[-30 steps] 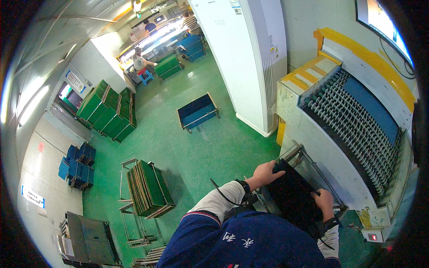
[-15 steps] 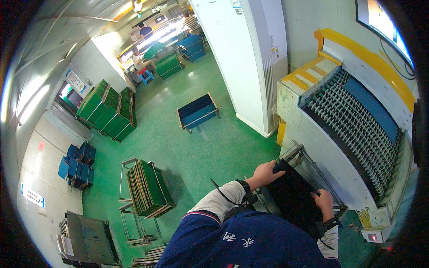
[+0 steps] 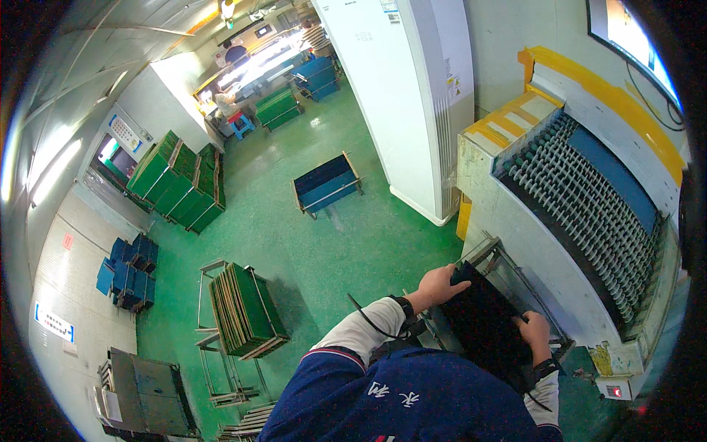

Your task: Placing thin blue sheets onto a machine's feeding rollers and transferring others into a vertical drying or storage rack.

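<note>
Between my two hands lies a dark, almost black rectangular panel (image 3: 487, 318), tilted in front of my body; whether it is one panel or a stack cannot be made out. My left hand (image 3: 439, 286) grips its far left corner, the thumb over the edge. On its right edge my right hand (image 3: 535, 331) is closed, fingers curled round the side. A metal rack frame (image 3: 519, 275) stands just beyond the panel, alongside the roller machine (image 3: 471, 169). A blue panel (image 3: 615, 173) lies on the machine's rollers (image 3: 582, 214).
Left of me, a metal stand holds a rack of green panels (image 3: 254, 309). A blue rack (image 3: 325, 184) sits on the green floor ahead, beside a tall white cabinet-like unit (image 3: 390, 96). Green racks (image 3: 177, 180) and blue racks (image 3: 132, 272) line the left wall. People work at the lit far table.
My hands and the dark panel stay almost where they were. At the far table, a green panel in front of a seated person has gone from view, and another person there has bent forward.
</note>
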The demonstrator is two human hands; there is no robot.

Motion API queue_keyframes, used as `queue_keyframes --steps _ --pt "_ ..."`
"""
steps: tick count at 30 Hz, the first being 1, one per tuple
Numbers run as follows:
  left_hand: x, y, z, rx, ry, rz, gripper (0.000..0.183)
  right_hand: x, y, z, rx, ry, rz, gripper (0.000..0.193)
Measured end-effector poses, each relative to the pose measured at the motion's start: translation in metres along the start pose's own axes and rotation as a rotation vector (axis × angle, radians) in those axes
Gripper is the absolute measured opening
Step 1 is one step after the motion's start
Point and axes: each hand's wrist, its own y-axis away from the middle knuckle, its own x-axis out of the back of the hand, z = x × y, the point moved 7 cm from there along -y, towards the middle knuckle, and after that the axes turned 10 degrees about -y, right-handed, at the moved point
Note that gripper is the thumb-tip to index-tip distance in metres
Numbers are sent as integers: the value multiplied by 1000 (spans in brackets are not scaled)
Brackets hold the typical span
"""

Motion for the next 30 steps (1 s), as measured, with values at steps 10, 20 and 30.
queue_keyframes --steps 10,20,30 --pt "-9 -3 -8 -4 5 42 69 0 0 -1 -20 1 -27 46" --pt "-11 -4 -11 -4 13 33 68 2 0 -4 -32 -18 -51 48" --pt "-5 -1 -5 5 -3 32 68 -3 -4 3 8 10 -29 47"
